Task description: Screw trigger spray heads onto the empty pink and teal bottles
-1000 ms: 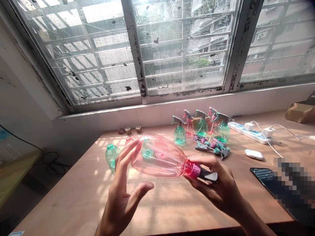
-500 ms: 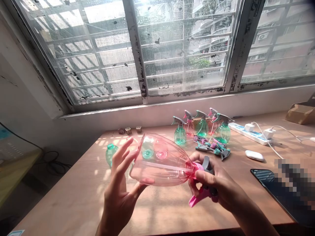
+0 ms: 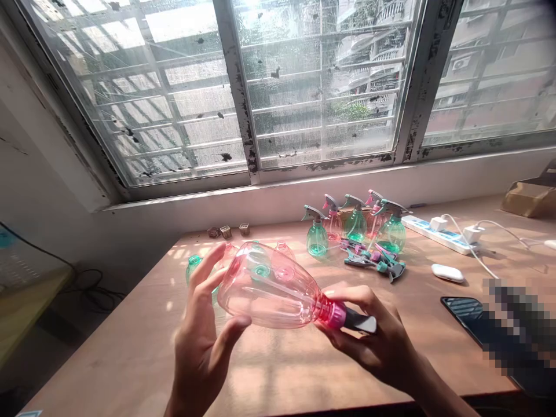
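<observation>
Between my hands a clear pink spray bottle (image 3: 267, 292) lies on its side above the table, its base to the left. My left hand (image 3: 197, 341) is curled around the base end, thumb below and fingers behind. At the neck, my right hand (image 3: 384, 341) grips the pink collar (image 3: 335, 314) of the grey spray head (image 3: 359, 322) with thumb and fingers. A thin straight tube runs inside the bottle from the collar. The trigger is hidden. Headless bottles stand behind, among them a green bottle (image 3: 193, 265) and a pink bottle (image 3: 282, 249), partly covered by the held one.
Several assembled spray bottles (image 3: 317, 238) stand at the back, with a pile of loose spray heads (image 3: 376, 263) before them. A white power strip (image 3: 438, 234), a white case (image 3: 447, 273) and a black phone (image 3: 464, 313) are at right. Small square pots (image 3: 225, 231) sit near the window wall.
The bottle has shifted slightly left and rolled about its length. The pink trigger that pointed down is out of sight. My right hand's grip has turned around the collar.
</observation>
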Motion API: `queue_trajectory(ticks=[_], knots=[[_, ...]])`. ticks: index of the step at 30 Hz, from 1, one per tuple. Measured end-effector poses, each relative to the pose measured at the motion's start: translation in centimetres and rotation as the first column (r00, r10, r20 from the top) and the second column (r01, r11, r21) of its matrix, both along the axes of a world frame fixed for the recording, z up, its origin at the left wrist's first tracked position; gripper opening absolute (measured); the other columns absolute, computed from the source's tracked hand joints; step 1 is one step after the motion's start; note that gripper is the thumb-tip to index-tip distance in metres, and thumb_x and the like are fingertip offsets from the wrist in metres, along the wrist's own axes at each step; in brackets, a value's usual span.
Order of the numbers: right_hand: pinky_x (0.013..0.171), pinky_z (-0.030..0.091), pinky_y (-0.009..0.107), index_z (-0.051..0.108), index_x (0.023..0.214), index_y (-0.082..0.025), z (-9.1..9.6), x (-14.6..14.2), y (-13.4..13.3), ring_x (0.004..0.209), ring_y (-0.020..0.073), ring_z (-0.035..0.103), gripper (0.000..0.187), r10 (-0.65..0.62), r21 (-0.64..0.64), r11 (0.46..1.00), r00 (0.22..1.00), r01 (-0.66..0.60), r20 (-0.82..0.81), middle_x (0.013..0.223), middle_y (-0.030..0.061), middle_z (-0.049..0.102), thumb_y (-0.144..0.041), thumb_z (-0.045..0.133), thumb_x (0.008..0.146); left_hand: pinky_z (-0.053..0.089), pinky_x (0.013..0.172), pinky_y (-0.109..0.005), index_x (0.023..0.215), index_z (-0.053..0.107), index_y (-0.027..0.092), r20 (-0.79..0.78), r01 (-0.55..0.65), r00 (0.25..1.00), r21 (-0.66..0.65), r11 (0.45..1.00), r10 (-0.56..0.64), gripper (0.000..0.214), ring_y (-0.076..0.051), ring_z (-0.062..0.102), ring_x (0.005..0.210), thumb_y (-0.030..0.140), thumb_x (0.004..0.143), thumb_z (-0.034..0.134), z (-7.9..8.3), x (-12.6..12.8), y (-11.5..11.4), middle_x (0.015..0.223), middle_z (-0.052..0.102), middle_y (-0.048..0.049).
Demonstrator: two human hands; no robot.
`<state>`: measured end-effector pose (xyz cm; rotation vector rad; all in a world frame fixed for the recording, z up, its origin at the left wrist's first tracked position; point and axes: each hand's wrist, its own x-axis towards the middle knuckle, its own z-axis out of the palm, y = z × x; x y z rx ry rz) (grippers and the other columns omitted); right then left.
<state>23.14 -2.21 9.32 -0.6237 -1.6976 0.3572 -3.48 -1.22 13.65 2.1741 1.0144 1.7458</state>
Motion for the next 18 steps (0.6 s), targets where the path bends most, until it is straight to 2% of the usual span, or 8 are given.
queue_trajectory(ticks=[3,6,8,10,12,15,16,18], knots=[[0.055,0.063,0.020,0.071,0.113,-0.027,0.4,-0.1,-0.2,0.060,0.0144,0.073,0.029,0.102,-0.240,0.958,0.969,-0.156,-0.225,0.078,-0.0026,0.077,-0.019,0.087,0.091,0.040,0.131,-0.046,0.150,0.065,0.036,-0.001,0.035,0.999,0.042,0.999,-0.034,0.049,-0.031,0.042,0.161,0.043,0.102,0.075,0.1,0.1,0.1,0.171,0.050,-0.0049],[0.056,0.066,0.022,0.074,0.102,-0.024,1.2,0.1,-0.6,0.063,0.0145,0.074,0.029,0.131,-0.467,0.796,0.863,-0.385,-0.489,0.081,-0.0019,0.076,-0.038,0.094,0.086,0.047,0.127,-0.044,0.151,0.065,0.038,0.000,0.105,0.994,0.126,0.986,-0.106,0.053,-0.030,0.046,0.158,0.035,0.100,0.080,0.1,0.2,0.3,0.169,0.052,-0.0032],[0.052,0.065,0.021,0.073,0.100,-0.022,1.6,0.3,-0.7,0.055,0.0124,0.070,0.038,0.137,-0.537,0.683,0.809,-0.495,-0.572,0.073,-0.0032,0.074,-0.048,0.096,0.082,0.050,0.126,-0.041,0.152,0.063,0.039,-0.006,0.158,0.987,0.166,0.973,-0.160,0.053,-0.027,0.050,0.156,0.032,0.102,0.077,-0.1,0.3,0.5,0.167,0.056,-0.0021],[0.049,0.065,0.021,0.073,0.099,-0.021,1.7,0.5,-0.6,0.050,0.0111,0.067,0.040,0.166,-0.541,0.653,0.798,-0.530,-0.580,0.067,-0.0046,0.071,-0.050,0.095,0.082,0.048,0.128,-0.039,0.155,0.060,0.039,-0.014,0.197,0.980,0.166,0.966,-0.198,0.055,-0.024,0.052,0.155,0.031,0.103,0.076,-0.3,0.2,0.7,0.164,0.059,-0.0010],[0.055,0.069,0.025,0.074,0.101,-0.022,1.5,0.7,-0.4,0.056,0.0135,0.071,0.032,0.193,-0.491,0.730,0.833,-0.476,-0.519,0.072,-0.0033,0.072,-0.043,0.093,0.086,0.044,0.131,-0.040,0.156,0.059,0.040,-0.005,0.207,0.978,0.139,0.968,-0.208,0.059,-0.025,0.052,0.155,0.038,0.100,0.079,-0.5,0.1,0.7,0.164,0.060,-0.0010],[0.059,0.067,0.023,0.072,0.110,-0.026,0.7,0.7,-0.2,0.062,0.0151,0.075,0.024,0.147,-0.301,0.927,0.956,-0.222,-0.255,0.078,-0.0022,0.075,-0.024,0.088,0.091,0.047,0.128,-0.038,0.154,0.061,0.037,0.054,0.149,0.987,0.087,0.985,-0.154,0.061,-0.026,0.056,0.153,0.062,0.099,0.070,-0.8,0.0,0.6,0.162,0.063,-0.0031],[0.059,0.066,0.022,0.071,0.114,-0.027,0.5,0.6,-0.2,0.061,0.0154,0.075,0.028,0.094,-0.208,0.970,0.985,-0.124,-0.146,0.078,-0.0020,0.076,-0.020,0.086,0.092,0.050,0.125,-0.034,0.153,0.062,0.035,0.074,0.112,0.990,0.066,0.992,-0.117,0.060,-0.025,0.060,0.150,0.064,0.101,0.066,-0.9,0.0,0.5,0.159,0.066,-0.0031],[0.057,0.064,0.023,0.067,0.121,-0.028,0.1,0.6,0.0,0.060,0.0170,0.075,0.034,-0.029,-0.017,0.999,0.999,0.030,0.024,0.077,-0.0014,0.078,-0.016,0.082,0.093,0.053,0.121,-0.027,0.151,0.064,0.034,0.083,0.041,0.996,0.025,0.999,-0.043,0.051,-0.021,0.064,0.146,0.057,0.105,0.065,-0.9,0.0,0.4,0.155,0.070,-0.0017]])
